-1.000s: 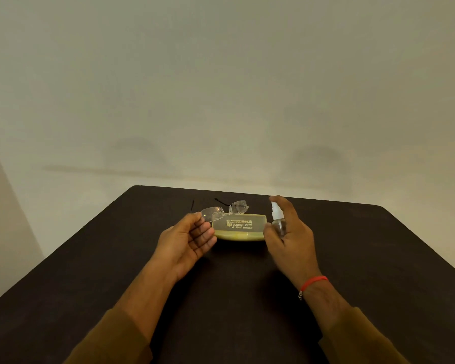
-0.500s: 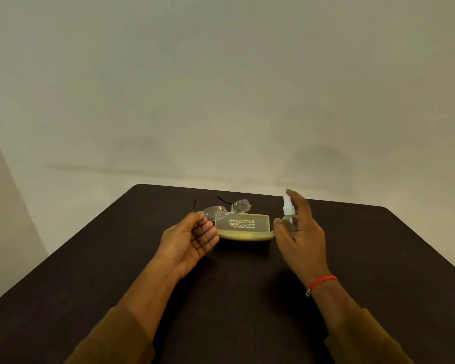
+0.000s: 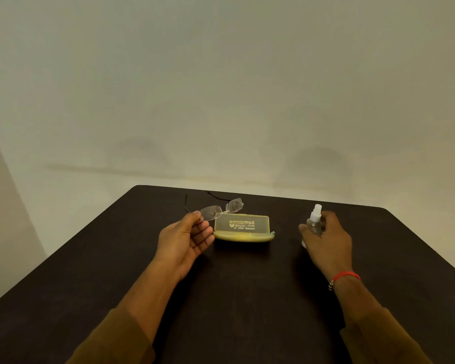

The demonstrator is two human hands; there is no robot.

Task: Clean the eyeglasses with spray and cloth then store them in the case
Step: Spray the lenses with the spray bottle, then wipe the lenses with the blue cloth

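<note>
Dark table, eyeglasses lying crosswise, temples pointing away, spray bottle upright

Case lettering too small to read

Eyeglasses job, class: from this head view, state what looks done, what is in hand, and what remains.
Done: the case lies open on the table. In hand: the left hand holds the eyeglasses by one lens edge; the right hand grips the spray bottle. Left: wiping and storing; no cloth is visible, and spraying cannot be judged.
</note>
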